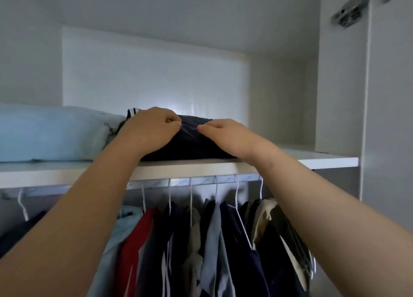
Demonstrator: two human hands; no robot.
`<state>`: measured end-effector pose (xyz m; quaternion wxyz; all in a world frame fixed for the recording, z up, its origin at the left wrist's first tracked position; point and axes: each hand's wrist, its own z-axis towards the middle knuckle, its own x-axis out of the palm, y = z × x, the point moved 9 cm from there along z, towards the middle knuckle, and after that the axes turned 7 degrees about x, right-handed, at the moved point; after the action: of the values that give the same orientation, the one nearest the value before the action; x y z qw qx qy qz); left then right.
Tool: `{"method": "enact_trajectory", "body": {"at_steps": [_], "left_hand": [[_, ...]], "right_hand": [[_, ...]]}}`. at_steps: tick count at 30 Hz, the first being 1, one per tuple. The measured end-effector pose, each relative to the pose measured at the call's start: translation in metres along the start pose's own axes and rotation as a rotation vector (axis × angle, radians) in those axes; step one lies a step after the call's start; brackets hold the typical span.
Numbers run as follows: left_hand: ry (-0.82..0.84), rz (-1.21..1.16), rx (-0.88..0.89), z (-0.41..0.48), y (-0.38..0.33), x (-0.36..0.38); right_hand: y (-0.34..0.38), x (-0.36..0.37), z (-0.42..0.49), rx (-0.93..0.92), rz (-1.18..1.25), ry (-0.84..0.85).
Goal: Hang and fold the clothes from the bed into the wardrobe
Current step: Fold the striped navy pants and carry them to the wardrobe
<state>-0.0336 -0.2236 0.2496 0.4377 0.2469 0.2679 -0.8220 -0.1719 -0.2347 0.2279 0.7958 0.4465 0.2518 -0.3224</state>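
A folded dark navy garment (190,141) with white stripes at its back left corner lies on the wardrobe's upper shelf (324,160). Both my arms reach up to it. My left hand (152,129) lies over the garment's left half, its fingers curled and pinching the fabric near the top fold. My right hand (225,135) lies over the right half, fingers bent down into the cloth, fingertips almost meeting those of the left hand. The garment's front edge sits just behind the shelf's lip.
A rolled light blue blanket (44,135) fills the shelf's left part, touching the garment. To the right the shelf is bare up to the side wall. Below, several clothes (201,240) hang on white hangers from the rail (156,183). The open door with its hinge (357,6) stands at right.
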Motion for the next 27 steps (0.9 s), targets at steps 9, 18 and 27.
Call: {"method": "enact_trajectory", "body": {"at_steps": [9, 18, 27], "left_hand": [[-0.147, -0.697, 0.169, -0.051, -0.077, 0.011], [0.198, -1.183, 0.283, -0.139, -0.231, 0.069], [0.723, -1.470, 0.394, -0.343, -0.426, 0.053]], "right_hand": [[-0.031, -0.062, -0.098, 0.196, 0.094, -0.351], [-0.090, -0.134, -0.301, 0.540, 0.101, -0.681], [-0.072, -0.192, -0.599, 0.883, 0.051, -1.035]]}}
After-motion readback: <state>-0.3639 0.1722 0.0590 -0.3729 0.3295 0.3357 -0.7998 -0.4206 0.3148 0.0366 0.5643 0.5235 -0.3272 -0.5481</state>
